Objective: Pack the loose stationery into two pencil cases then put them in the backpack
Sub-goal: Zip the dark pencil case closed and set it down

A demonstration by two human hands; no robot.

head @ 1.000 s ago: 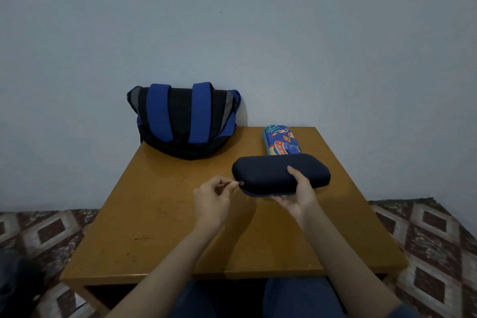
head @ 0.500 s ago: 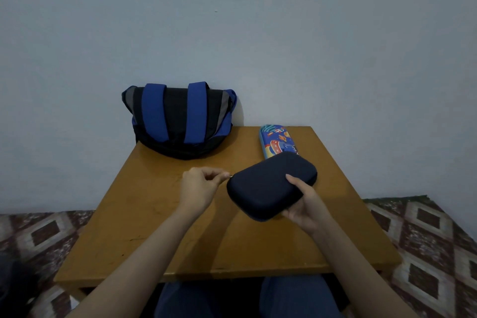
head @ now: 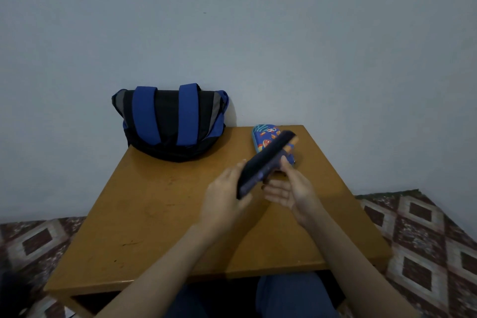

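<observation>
Head view is showing the dark navy hard-shell pencil case (head: 264, 162) tilting on edge right of the blue-and-black fabric backpack (head: 170, 124), left hand (head: 224, 193) gripping its near end, right hand (head: 289, 188) cradling it open-palmed. Filling is seemingly finished; bagging both cases is remaining.

You have nothing legible here: no word, brand, number or sign can be read. The patterned pencil case (head: 262, 135), lying on the desk (head: 154, 214) just beyond your right grip (head: 289, 188), bears bright printed shapes. They are too small and blurred to tell whether any of them is lettering. The dark pencil case (head: 260, 165) held in your left grip (head: 224, 196) shows only a plain cover on the side turned towards you.
</observation>
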